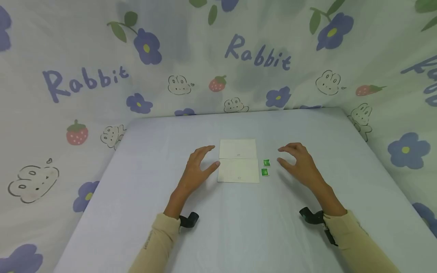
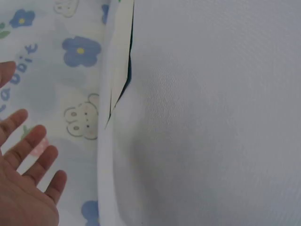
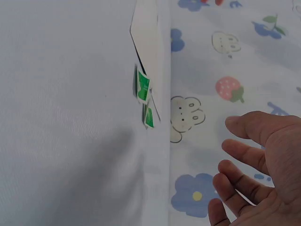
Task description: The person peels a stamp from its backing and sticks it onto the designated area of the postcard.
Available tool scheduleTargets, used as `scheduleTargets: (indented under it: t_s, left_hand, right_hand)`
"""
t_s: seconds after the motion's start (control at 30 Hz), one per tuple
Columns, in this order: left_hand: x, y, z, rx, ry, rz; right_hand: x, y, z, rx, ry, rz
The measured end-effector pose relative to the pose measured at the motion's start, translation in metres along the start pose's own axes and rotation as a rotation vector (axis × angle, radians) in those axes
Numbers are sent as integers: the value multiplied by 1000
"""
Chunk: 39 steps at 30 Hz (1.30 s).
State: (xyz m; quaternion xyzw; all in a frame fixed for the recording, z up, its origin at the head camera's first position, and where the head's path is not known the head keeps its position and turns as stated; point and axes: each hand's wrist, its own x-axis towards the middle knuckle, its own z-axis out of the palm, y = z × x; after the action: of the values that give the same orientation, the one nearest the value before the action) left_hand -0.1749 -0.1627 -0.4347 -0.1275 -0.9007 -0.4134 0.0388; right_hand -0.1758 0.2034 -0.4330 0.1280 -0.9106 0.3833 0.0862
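Note:
Two cream paper rectangles, cards or envelopes, lie one behind the other on the table: a far one (image 1: 237,148) and a near one (image 1: 238,170). Each bears a small grey mark by its lower edge. To their right are two small green stamp-like squares with white borders, a far one (image 1: 266,162) and a near one (image 1: 264,172). My left hand (image 1: 198,167) hovers left of the papers, thumb and fingers spread, holding nothing. Right of the green squares, my right hand (image 1: 300,165) is likewise spread and holds nothing. In the right wrist view the green squares (image 3: 144,86) tilt slightly upward.
A white cloth-like surface covers the table (image 1: 239,220). Behind and beside it hangs a curtain (image 1: 191,45) printed with flowers, strawberries and rabbits. Black wrist devices (image 1: 189,220) sit at both beige sleeves (image 1: 158,235).

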Motion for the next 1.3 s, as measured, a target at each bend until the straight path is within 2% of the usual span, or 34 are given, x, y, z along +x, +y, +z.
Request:
scheduleTargets:
  t_s: [0.13,0.27,0.6,0.87,1.3]
  left_hand:
    - [-1,2,5,-60,25,-4]
    - [-2,3,12,-99,57,23]
    - [-4,15,31,-177,66,107]
    - [-5,18,43,-189,67,117]
    - [-4,22,54,-211,62,158]
  right_hand:
    - [-3,-4,5,19,13,-33]
    - [-6,-5,12,30,25,-68]
    - [-12,-3,27,51,33,-43]
    - [-14,-1,34,55,26,-57]
    - [-13,5,37,68,4,-88]
